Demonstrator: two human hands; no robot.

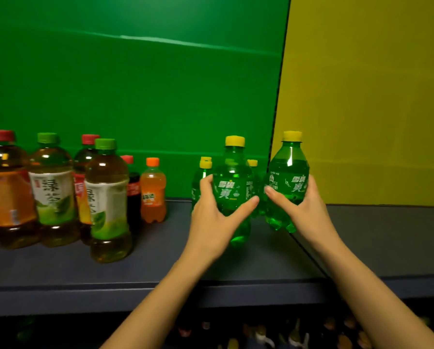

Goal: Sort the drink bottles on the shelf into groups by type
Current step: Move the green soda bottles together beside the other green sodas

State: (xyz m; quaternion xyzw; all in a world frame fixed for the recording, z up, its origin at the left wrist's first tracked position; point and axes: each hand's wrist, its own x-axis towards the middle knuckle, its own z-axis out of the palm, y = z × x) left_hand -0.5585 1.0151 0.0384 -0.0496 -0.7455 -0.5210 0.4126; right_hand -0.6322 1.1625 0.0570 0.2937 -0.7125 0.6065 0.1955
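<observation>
My left hand (pixel 214 210) grips a small green soda bottle with a yellow cap (pixel 233 172) standing on the grey shelf (pixel 160 260). My right hand (pixel 301 205) grips a second green soda bottle (pixel 290 172), tilted slightly and close to the first. Two more green soda bottles (pixel 202 177) stand behind them, partly hidden. At the left stand two green-tea bottles with green caps (pixel 107 197), two red-capped tea bottles (pixel 7 190), a dark cola bottle (pixel 133 192) and a small orange soda bottle (pixel 153 191).
A green back panel (pixel 135 84) and a yellow panel (pixel 374 96) meet behind the soda bottles. Bare shelf runs along the front and to the right. A dark lower level below the shelf edge holds several dim bottles (pixel 261 333).
</observation>
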